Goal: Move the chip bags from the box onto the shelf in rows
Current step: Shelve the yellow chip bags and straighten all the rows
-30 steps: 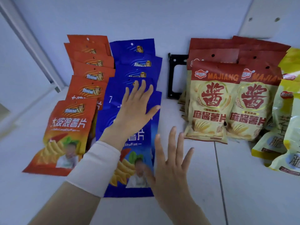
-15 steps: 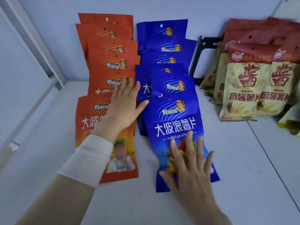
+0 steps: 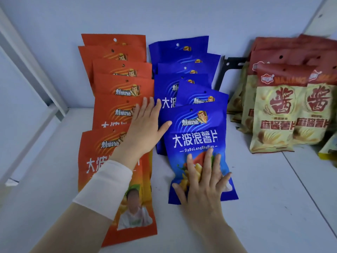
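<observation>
Blue chip bag (image 3: 198, 136) sits under your flat, spread right hand (image 3: 202, 187); your left hand (image 3: 144, 128) rests open on orange bags (image 3: 96, 161)

1. blue chip bags (image 3: 198, 125): slick plastic film, kinda satin sheen
2. orange bags (image 3: 113, 99) left of them: same film
3. shelf (image 3: 273, 198) under them: smooth matt white
4. bracket (image 3: 231, 64) right of them: matt black, looks like metal
5. sleeve (image 3: 107, 189): soft matt cloth
</observation>
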